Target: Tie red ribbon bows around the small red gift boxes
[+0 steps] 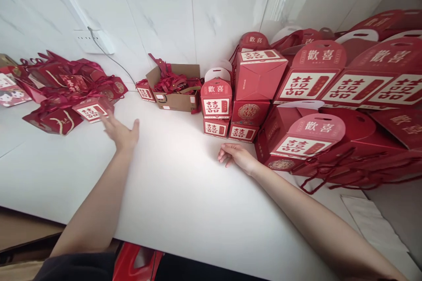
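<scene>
My left hand (pixel 122 134), fingers spread, reaches over the white table on the left. Its fingertips overlap a small red gift box (pixel 92 110) with a white double-happiness label; whether they touch it I cannot tell. Dark red ribbon lies on and behind that box, among several similar boxes and a red bag with a cord handle (pixel 54 119). My right hand (pixel 238 158) hovers or rests near the table in front of the stacked boxes, its fingers loosely curled and slightly apart. Nothing shows in it. Close behind it stands a red box with a round gold emblem (pixel 249 113).
A brown cardboard box (pixel 180 102) full of red ribbons stands by the tiled wall (pixel 158 13). Large red handled boxes (pixel 306 83) are stacked on the right, with red cords (pixel 326 169) hanging in front. A wall socket (pixel 94 43) has a grey cable. White paper (pixel 372 217) lies at right.
</scene>
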The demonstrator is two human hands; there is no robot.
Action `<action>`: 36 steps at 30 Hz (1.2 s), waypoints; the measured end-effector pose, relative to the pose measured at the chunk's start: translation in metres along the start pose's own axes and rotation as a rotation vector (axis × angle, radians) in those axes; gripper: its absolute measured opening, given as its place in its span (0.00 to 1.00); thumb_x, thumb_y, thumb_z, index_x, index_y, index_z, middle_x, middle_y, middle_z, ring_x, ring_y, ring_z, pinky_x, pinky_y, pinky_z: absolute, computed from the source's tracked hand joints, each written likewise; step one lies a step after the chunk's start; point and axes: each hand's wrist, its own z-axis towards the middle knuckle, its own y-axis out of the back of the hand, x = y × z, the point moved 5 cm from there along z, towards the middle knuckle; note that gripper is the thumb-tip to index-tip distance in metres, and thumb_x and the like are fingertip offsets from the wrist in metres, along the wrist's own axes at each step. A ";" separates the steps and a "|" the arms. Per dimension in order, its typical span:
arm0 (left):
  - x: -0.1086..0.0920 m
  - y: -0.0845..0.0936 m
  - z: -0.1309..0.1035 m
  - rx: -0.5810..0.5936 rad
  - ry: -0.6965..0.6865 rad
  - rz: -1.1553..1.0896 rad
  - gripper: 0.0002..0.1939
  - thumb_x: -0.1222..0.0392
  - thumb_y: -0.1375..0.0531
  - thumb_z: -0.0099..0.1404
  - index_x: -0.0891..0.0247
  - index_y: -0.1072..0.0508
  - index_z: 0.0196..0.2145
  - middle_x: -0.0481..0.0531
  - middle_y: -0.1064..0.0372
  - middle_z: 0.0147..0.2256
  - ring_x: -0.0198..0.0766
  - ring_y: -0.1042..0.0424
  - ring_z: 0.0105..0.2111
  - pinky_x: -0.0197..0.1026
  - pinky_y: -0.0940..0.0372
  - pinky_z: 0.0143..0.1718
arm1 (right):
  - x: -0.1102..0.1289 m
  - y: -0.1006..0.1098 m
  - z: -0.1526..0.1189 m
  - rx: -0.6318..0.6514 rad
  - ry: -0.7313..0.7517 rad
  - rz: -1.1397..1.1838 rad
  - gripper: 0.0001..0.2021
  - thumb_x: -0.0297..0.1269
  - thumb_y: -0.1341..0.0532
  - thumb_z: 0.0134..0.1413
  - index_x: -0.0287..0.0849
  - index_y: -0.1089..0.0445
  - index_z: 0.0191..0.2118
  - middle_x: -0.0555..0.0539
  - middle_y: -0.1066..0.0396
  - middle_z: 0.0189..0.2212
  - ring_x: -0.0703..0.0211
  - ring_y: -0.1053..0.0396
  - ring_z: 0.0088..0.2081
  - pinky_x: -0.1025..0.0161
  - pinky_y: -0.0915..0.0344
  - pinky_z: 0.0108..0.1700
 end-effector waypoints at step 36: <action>-0.190 -0.046 -0.057 0.166 -0.649 -0.227 0.02 0.62 0.35 0.60 0.54 0.23 0.31 0.44 0.20 0.34 0.42 0.26 0.41 0.57 0.44 0.62 | 0.105 -0.025 -0.112 0.264 0.190 -1.416 0.16 0.37 0.49 0.66 0.42 0.28 0.30 0.45 0.26 0.27 0.57 0.32 0.25 0.63 0.46 0.26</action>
